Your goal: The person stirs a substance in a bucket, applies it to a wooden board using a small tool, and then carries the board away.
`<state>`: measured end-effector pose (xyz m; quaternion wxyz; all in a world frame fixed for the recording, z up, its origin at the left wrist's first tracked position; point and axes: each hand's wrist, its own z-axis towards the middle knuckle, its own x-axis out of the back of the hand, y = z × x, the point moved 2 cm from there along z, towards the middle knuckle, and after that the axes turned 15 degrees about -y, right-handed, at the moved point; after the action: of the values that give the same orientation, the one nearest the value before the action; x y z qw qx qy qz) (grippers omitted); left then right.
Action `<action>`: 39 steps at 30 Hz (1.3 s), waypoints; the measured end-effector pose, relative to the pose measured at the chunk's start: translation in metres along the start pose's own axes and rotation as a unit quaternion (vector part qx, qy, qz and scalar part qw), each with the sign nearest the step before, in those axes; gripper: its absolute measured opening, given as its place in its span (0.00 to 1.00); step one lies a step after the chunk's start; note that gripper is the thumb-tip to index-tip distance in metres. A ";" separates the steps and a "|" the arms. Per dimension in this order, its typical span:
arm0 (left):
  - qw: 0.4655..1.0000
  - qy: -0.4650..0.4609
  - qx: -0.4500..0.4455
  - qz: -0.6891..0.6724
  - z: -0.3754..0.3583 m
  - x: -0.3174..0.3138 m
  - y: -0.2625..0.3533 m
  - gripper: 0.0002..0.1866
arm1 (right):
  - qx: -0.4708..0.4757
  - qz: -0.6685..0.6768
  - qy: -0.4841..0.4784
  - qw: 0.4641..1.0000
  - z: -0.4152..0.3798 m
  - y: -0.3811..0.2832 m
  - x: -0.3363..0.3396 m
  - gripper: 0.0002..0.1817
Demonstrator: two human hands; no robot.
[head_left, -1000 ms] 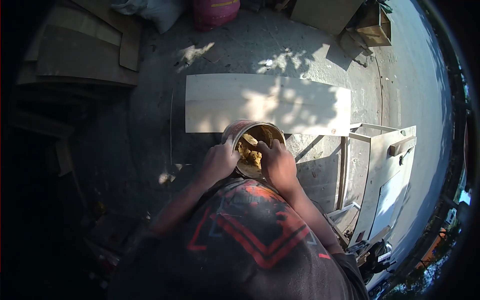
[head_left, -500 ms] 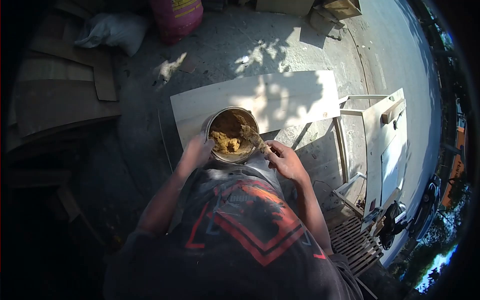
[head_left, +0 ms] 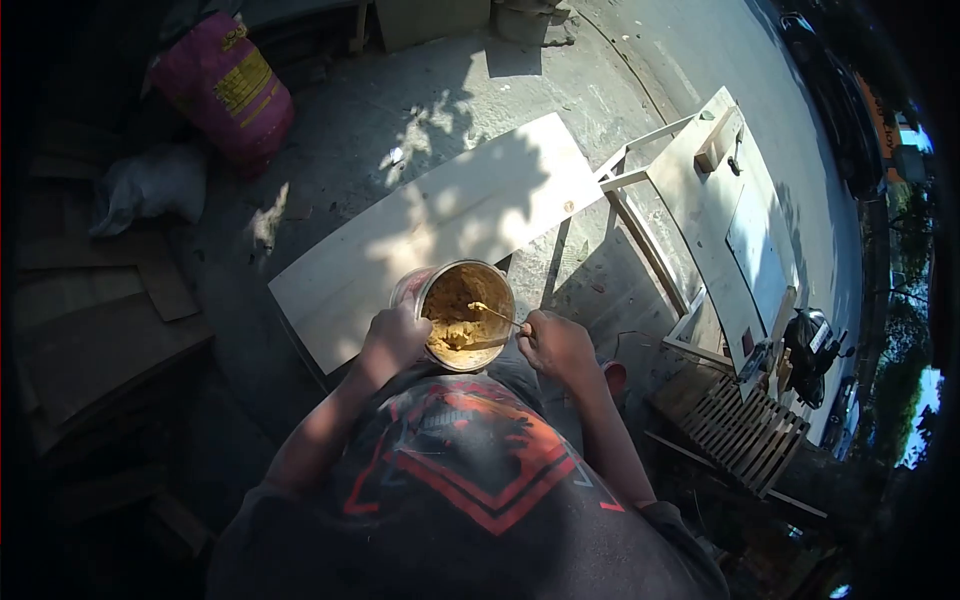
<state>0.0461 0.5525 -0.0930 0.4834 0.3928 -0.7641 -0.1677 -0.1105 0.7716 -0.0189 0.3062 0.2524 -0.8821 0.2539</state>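
A round bucket [head_left: 408,287] is tilted toward me at my lap, its inside coated with a yellowish-brown paste [head_left: 458,335] that lies thickest at the lower left. My left hand [head_left: 395,345] is closed on the bucket's left rim. In my right hand [head_left: 558,345] is a paste-covered putty knife [head_left: 503,317], seen nearly edge-on. Its blade reaches into the bucket above the paste, with a small lump at the tip. The fingers of my right hand wrap its handle at the bucket's right side.
A pale plywood board [head_left: 470,190] lies just beyond the bucket. To the right stands a wooden frame with a panel [head_left: 700,165], with a slatted wooden piece [head_left: 735,425] below it. A pink sack [head_left: 225,95] and a white sack [head_left: 155,188] sit at the upper left.
The putty knife has turned from showing its flat face to nearly edge-on, with its tip further inside. The bucket tilts more toward me. My view has rotated, shifting the surroundings.
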 end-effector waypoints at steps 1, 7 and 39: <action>0.990 -0.027 0.043 -0.135 0.004 0.016 0.029 0.13 | -0.014 0.037 0.008 0.999 -0.006 0.019 0.004 0.16; 0.985 -0.158 0.033 -0.064 0.092 0.008 0.127 0.19 | 0.101 0.267 0.221 0.933 -0.014 0.130 0.003 0.14; 0.989 0.068 -0.082 -0.101 0.278 -0.210 0.111 0.10 | -0.245 0.450 0.725 0.460 0.023 0.678 0.183 0.20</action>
<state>-0.1976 0.7487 -0.2829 0.5454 0.4371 -0.6699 -0.2504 -0.6529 1.2083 -0.1112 0.7277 -0.5400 -0.3599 0.2220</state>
